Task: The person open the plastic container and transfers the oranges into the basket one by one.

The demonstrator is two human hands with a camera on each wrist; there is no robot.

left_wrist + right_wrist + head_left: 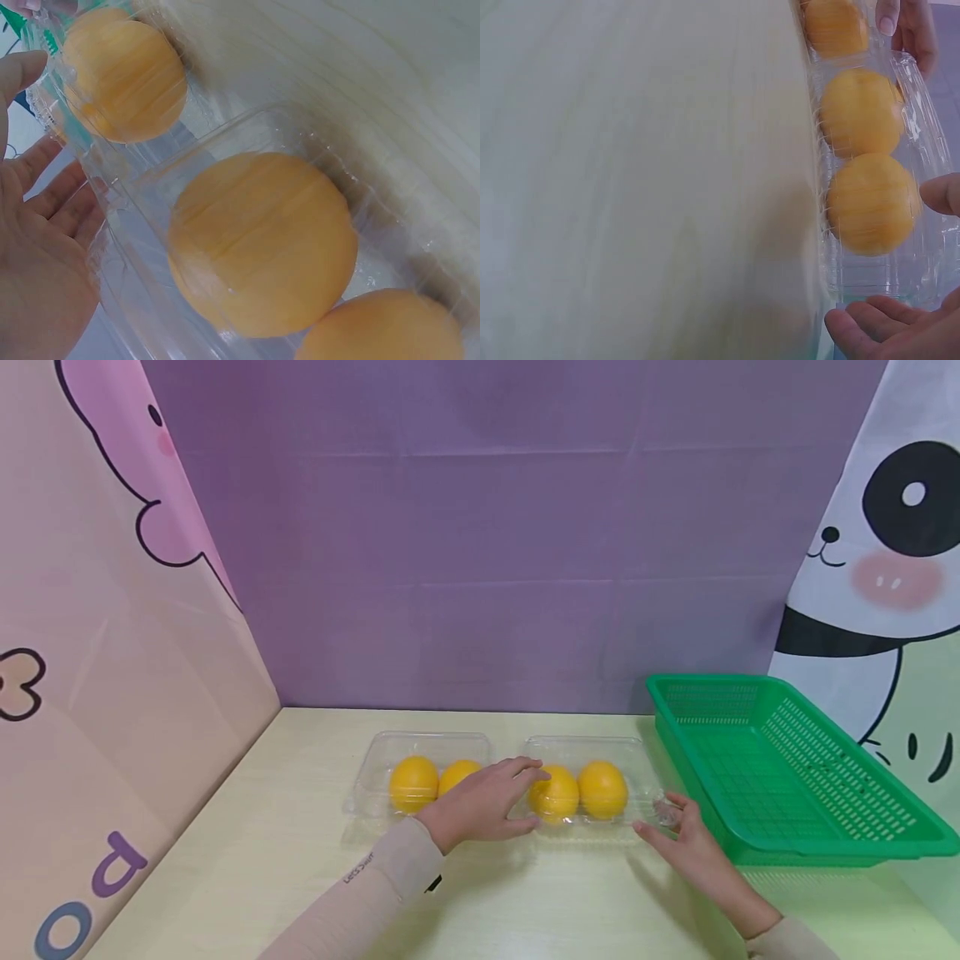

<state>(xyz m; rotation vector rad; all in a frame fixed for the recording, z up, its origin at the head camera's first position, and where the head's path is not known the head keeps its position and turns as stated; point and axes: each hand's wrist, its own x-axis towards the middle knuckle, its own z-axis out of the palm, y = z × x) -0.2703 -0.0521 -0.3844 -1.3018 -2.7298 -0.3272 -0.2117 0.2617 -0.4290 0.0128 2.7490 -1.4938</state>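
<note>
Two clear plastic clamshell boxes stand side by side in the head view, a left box (pixel 367 785) and a right box (pixel 639 764). Each contains two round orange-yellow fruits, such as the fruit (pixel 602 790) on the far right. My left hand (pixel 483 802) reaches across the front of the left box, partly hiding one fruit, its spread fingers at the right box's left end. At that box's opposite end is my right hand (pixel 690 839), fingers along the end wall and thumb apart in front. The right wrist view shows these fingers (pixel 877 319) extended beside the plastic.
A green plastic basket (pixel 750 810) with slotted sides stands on the right, close beside my right hand. The pale wood-grain table (pixel 247 827) ends at a purple backdrop (pixel 480 568). Printed cartoon panels flank both sides.
</note>
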